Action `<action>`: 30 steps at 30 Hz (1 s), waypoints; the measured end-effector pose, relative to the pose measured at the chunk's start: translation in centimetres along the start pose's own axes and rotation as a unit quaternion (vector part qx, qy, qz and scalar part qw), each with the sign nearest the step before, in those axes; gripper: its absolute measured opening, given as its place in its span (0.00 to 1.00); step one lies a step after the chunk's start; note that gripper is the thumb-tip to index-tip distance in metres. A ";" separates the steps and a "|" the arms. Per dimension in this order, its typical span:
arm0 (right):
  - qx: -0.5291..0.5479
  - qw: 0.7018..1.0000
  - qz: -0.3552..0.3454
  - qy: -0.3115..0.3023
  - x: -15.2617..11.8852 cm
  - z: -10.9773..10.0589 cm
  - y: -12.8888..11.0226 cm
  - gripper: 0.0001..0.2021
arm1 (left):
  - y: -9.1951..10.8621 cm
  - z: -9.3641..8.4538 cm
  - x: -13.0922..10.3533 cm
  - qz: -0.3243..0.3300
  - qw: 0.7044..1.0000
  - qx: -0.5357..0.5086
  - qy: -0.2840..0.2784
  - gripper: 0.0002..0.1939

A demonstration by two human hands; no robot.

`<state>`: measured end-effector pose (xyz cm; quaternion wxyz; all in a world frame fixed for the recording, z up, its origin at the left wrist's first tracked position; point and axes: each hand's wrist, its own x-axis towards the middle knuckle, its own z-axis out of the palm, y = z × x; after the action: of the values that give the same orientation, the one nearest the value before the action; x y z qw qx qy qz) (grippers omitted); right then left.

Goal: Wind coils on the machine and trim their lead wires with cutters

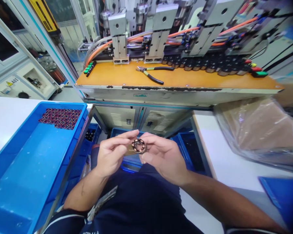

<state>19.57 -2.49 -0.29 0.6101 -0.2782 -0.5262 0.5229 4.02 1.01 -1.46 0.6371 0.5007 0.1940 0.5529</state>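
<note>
A small ring-shaped motor stator with copper windings round its inside is held up over my lap, its round opening facing me. My right hand grips its right side, thumb below and fingers behind. From the left, my left hand closes on the near edge of the ring with its fingertips, thumb bent in close to the index finger. The far side of the stator and some fingertips are hidden.
A blue tray at left holds many small dark parts. Ahead, an orange machine bench carries cutting pliers, marker pens and rows of black-topped stators. A plastic-wrapped brown package lies at right.
</note>
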 end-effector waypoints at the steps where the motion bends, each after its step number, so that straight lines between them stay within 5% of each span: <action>1: -0.073 0.994 -0.074 0.013 0.2 -0.2 -0.1 0.10 | -0.1 -0.2 0.3 -0.011 0.999 0.003 0.030 0.05; 3: -0.252 0.942 -0.219 0.044 0.7 -0.9 -0.5 0.12 | 0.1 -0.6 0.5 -0.011 0.992 0.062 0.112 0.06; 5: -0.420 0.843 -0.331 0.058 1.2 -1.9 -0.9 0.11 | 0.7 -0.8 0.2 0.023 0.969 0.182 0.166 0.08; 9: -0.568 0.655 -0.498 -0.013 1.9 -3.8 -1.4 0.06 | 2.6 0.2 -1.2 0.079 0.930 0.356 0.038 0.19; 12: -0.576 0.615 -0.537 -0.049 2.0 -4.2 -1.0 0.05 | 3.4 1.5 -1.4 0.086 0.924 0.370 -0.029 0.24; 15: -0.557 0.641 -0.526 -0.043 1.6 -3.6 -0.6 0.03 | 3.5 1.9 -0.8 0.082 0.926 0.367 -0.033 0.20; 19: -0.494 0.778 -0.385 -0.038 0.4 -2.5 -1.3 0.07 | 3.2 1.2 -0.7 0.092 0.924 0.366 -0.056 0.19; 22: -0.439 0.847 -0.293 -0.067 -0.3 -2.2 -2.6 0.07 | 3.0 0.8 -1.0 0.100 0.922 0.369 -0.070 0.21; 26: -0.362 0.898 -0.242 -0.065 -0.5 -2.0 -3.6 0.09 | 2.9 0.7 -1.2 0.080 0.936 0.336 -0.067 0.20; 30: -0.323 0.924 -0.204 -0.032 -0.2 -1.6 -3.6 0.10 | 2.9 0.9 -1.1 -0.013 0.981 0.190 -0.039 0.18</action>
<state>22.32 -3.39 2.44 0.5635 -0.3293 -0.7314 0.1976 2.91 -0.64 1.02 0.5441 0.6314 0.2771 0.4780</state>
